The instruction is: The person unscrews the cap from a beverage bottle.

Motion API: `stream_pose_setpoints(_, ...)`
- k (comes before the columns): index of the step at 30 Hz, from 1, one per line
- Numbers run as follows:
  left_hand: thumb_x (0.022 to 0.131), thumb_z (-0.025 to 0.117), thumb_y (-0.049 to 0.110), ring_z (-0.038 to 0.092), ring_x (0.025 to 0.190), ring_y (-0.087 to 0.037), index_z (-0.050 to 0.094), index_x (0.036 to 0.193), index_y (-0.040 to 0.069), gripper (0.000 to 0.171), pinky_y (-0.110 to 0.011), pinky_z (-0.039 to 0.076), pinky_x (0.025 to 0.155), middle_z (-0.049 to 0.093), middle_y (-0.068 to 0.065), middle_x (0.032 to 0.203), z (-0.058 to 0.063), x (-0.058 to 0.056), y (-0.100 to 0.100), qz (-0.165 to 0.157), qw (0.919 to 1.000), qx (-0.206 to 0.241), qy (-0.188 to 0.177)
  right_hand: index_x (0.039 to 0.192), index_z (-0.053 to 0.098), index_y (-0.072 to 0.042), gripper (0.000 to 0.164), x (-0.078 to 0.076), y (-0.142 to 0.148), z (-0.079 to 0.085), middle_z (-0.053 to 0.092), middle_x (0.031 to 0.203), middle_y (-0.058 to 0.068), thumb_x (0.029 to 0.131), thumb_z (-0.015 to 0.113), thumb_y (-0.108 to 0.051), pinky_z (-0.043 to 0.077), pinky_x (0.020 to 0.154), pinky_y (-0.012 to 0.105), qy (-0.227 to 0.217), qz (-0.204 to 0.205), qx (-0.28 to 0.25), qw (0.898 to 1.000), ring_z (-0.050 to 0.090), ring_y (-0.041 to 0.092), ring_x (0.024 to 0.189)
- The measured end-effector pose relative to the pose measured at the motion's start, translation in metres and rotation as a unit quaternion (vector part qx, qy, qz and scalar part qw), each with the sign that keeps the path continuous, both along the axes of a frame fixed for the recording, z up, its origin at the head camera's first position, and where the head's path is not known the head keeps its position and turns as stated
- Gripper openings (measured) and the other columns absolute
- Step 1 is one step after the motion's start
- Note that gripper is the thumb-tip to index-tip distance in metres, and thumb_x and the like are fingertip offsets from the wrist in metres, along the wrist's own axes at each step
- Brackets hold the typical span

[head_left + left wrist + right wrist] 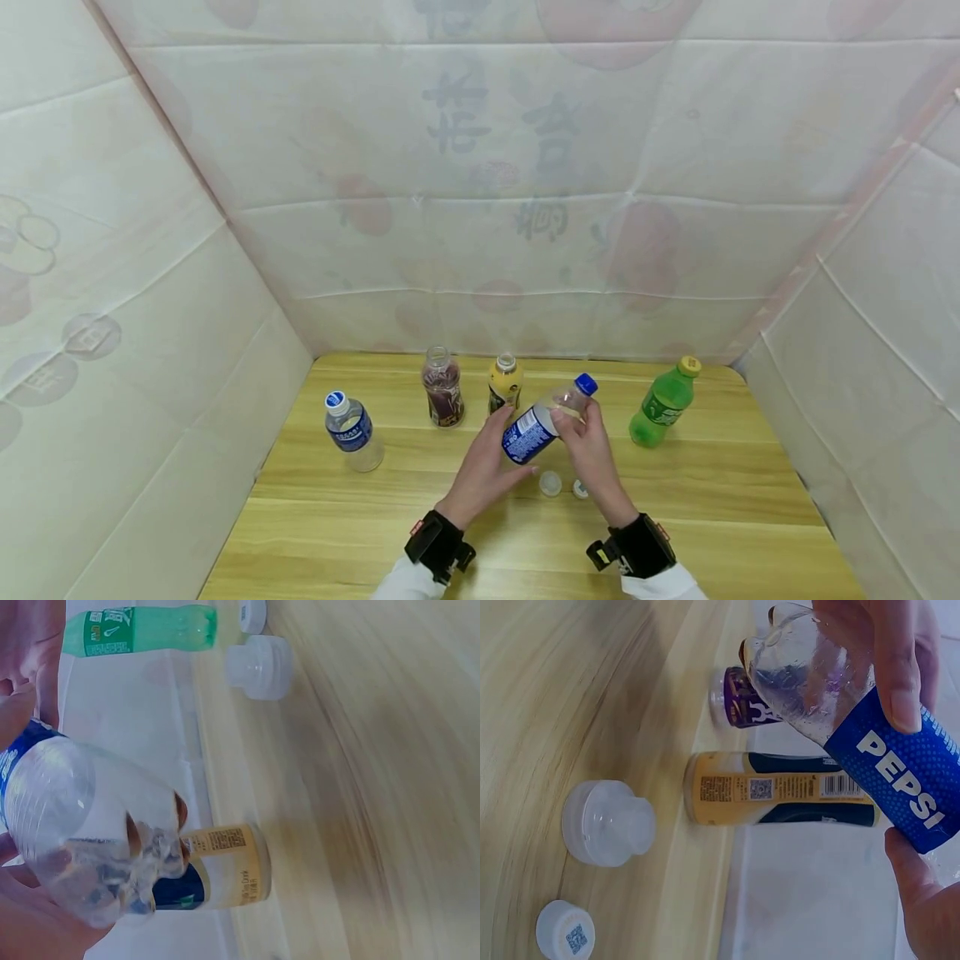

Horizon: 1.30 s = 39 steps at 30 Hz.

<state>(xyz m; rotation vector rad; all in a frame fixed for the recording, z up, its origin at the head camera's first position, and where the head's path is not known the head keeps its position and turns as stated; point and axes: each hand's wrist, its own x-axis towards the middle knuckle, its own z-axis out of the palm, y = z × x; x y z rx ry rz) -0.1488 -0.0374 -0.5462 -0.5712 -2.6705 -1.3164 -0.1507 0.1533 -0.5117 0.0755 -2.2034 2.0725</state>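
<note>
Both hands hold a clear Pepsi bottle [529,433] with a blue label, tilted above the table, its blue cap [586,383] up and to the right. My left hand [483,469] grips it round the lower part; in the right wrist view those fingers [900,682] lie across the label. Near the neck, my right hand [594,454] holds it between thumb and fingers, below the cap. Its clear base [142,855] points down in the left wrist view. Under the hands lie a translucent cap [550,483] and a small white cap [580,489].
Behind stand an uncapped yellow milk tea bottle [506,383] and an uncapped purple-labelled bottle [443,387]. A clear bottle with a white cap [352,433] is at left, a green bottle [664,404] with a yellow cap at right. Cloth walls [525,250] enclose the wooden table [300,525].
</note>
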Motion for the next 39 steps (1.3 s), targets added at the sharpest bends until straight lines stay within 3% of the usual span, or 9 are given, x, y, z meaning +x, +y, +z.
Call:
stream_pose_setpoints(8,0.081,0.091,0.030,0.057,0.127,-0.031,0.033,0.158,0.005,0.100,-0.051,0.051,0.104,0.047,-0.018,0.153,0.005,-0.001,0.005,0.008,0.9997,-0.011,0.022,0.144,0.039,0.002,0.047,0.002,-0.006,-0.004,0.051,0.144,0.023,0.106,0.059,-0.014,0.054,0.096,0.027,0.030,0.012,0.004,0.999,0.060,0.040,0.122)
stream_pose_setpoints(14,0.082,0.089,0.036,0.059,0.122,-0.030,0.034,0.157,0.002,0.098,-0.049,0.054,0.099,0.049,-0.018,0.151,0.007,-0.003,0.008,0.009,0.9990,-0.019,0.041,0.144,0.039,-0.002,0.048,0.004,-0.011,-0.005,0.051,0.145,0.019,0.105,0.062,-0.017,0.054,0.099,0.030,0.028,0.021,0.007,0.999,0.058,0.041,0.127)
stream_pose_setpoints(25,0.083,0.089,0.029,0.062,0.119,-0.032,0.038,0.155,0.004,0.092,-0.051,0.055,0.094,0.055,-0.018,0.145,0.004,-0.002,0.012,0.016,0.9982,-0.015,0.055,0.147,0.034,0.004,0.060,0.007,-0.019,-0.003,0.049,0.146,0.020,0.102,0.067,-0.016,0.053,0.101,0.032,0.007,0.041,-0.002,0.999,0.055,0.040,0.131)
stream_pose_setpoints(39,0.086,0.087,0.022,0.064,0.117,-0.030,0.042,0.152,0.004,0.082,-0.049,0.056,0.094,0.060,-0.017,0.139,-0.002,0.000,0.010,0.027,0.9950,-0.021,0.094,0.150,0.035,-0.001,0.062,0.008,-0.019,-0.008,0.050,0.148,0.021,0.100,0.070,-0.015,0.051,0.106,0.037,0.013,0.052,0.013,0.998,0.056,0.039,0.131)
